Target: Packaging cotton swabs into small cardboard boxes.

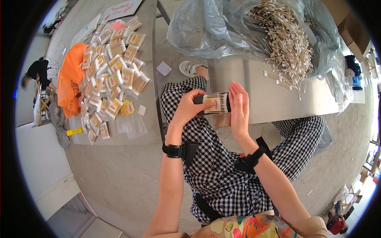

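Swab packet held crosswise between both hands

Left hand (190,106) clamps the swab packet (216,103), long axis left-right; right hand (239,109), flat and unclosed, presses its right end.

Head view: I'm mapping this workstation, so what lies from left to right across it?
Orange bag → pile of filled swab packets → left hand → swab packet → right hand → loose cotton swabs.

The left hand (189,106) grips a small clear packet of cotton swabs (216,103), while the right hand (239,109) presses flat against its end. Filled packets (111,71) cover the table (149,59) to the left.
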Demonstrator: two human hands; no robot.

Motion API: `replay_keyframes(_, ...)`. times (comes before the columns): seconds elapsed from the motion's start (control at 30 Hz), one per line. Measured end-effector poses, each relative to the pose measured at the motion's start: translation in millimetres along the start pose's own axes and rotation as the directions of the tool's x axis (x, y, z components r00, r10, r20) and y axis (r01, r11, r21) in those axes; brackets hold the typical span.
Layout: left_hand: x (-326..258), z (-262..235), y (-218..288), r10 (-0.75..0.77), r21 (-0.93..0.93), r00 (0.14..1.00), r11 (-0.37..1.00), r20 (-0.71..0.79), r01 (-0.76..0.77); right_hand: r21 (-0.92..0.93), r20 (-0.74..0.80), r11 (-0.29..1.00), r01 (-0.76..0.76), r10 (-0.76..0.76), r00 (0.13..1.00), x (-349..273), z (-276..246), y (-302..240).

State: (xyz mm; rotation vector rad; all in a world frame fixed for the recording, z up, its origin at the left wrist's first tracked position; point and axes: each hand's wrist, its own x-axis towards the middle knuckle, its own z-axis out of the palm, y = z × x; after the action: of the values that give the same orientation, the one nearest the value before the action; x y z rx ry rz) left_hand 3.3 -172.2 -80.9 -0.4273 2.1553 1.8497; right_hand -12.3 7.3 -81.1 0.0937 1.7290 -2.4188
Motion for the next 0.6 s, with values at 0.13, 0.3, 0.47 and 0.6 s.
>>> replay_keyframes(0.13, -2, -1, -3, -0.003, 0.042, 1.0, 0.999, -0.024, 0.004, 0.042, 0.045, 0.999, 0.021, -0.023, 0.999, 4, 8, 10)
replay_keyframes(0.3, -3, 0, 2, -0.016, 0.046, 1.0, 0.999, -0.026, 0.017, 0.041, 0.041, 0.999, 0.009, -0.011, 0.999, 1, 14, 3)
replay_keyframes(0.47, 1, 3, 5, -0.003, 0.194, 0.999, 0.981, -0.038, 0.01, 0.078, 0.072, 0.996, -0.03, 0.025, 0.997, 4, 7, -2)
replay_keyframes(0.6, -8, 0, 2, 0.042, 0.029, 0.993, 0.999, -0.11, -0.039, -0.119, 0.086, 0.992, 0.038, -0.028, 0.996, 25, -28, -38)
